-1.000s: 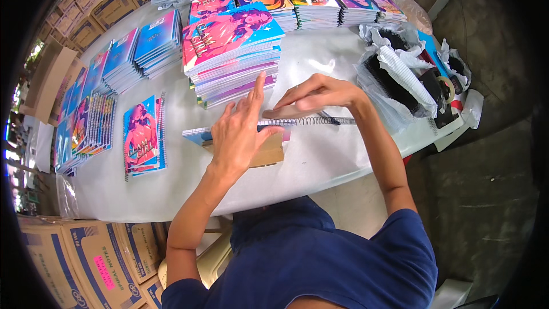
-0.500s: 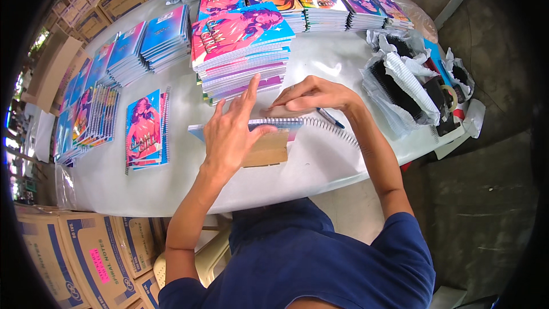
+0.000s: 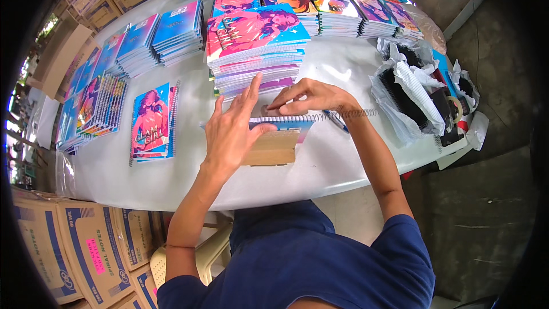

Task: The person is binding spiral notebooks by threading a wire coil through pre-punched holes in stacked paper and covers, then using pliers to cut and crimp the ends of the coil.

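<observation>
A notebook (image 3: 289,119) stands on edge in front of me, its punched spine facing up. My left hand (image 3: 231,131) holds it at the left, thumb on the near side and fingers stretched over the far side. Bent fingers of my right hand (image 3: 311,98) are at the spine, on the wire coil threaded along it; the fingertips are partly hidden. The coil's loose end (image 3: 363,113) sticks out to the right, past my right wrist. Below the notebook's near side is a brown cardboard block (image 3: 269,151). A pen (image 3: 343,123) lies partly hidden beside my right forearm.
A tall notebook stack (image 3: 257,40) stands just beyond my hands. More stacks (image 3: 177,26) line the left and back, with a small pile (image 3: 151,120) nearer left. Wrapped bundles of black coils (image 3: 406,91) lie at right. Cartons (image 3: 91,246) are stacked below the table's left edge.
The coil's loose end has swung up from a droop to nearly level. My right hand stays at the spine, and the pen is now more covered. The whole view has shifted slightly.
</observation>
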{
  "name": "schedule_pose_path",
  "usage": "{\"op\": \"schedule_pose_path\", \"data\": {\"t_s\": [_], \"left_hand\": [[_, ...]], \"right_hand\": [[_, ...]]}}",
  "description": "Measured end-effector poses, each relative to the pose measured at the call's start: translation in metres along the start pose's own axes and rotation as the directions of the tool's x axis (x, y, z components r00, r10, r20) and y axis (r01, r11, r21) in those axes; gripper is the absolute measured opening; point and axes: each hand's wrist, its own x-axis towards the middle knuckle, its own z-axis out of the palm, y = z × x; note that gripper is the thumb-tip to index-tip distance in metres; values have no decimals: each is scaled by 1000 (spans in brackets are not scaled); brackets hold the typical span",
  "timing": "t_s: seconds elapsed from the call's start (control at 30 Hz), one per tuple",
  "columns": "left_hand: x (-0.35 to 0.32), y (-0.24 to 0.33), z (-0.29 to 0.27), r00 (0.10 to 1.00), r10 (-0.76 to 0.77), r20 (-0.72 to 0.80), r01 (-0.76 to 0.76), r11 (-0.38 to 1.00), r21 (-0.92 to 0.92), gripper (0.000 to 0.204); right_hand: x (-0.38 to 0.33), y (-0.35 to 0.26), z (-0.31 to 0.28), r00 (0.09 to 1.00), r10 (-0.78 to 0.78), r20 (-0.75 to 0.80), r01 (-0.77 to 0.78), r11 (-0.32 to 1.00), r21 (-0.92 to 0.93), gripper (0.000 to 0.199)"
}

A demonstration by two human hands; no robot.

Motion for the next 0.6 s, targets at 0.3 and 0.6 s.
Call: {"op": "schedule_pose_path", "data": {"t_s": [0.3,0.6], "left_hand": [[-2,-13,-10,999,9,50,-10,1000,4,102],[-4,-20,-17,997,-17,74,12,998,68,102]], "right_hand": [[4,11,-2,998,-67,-3,64,936,347,49],[19,16,7,992,-130,-4,128,971,202,48]]}}
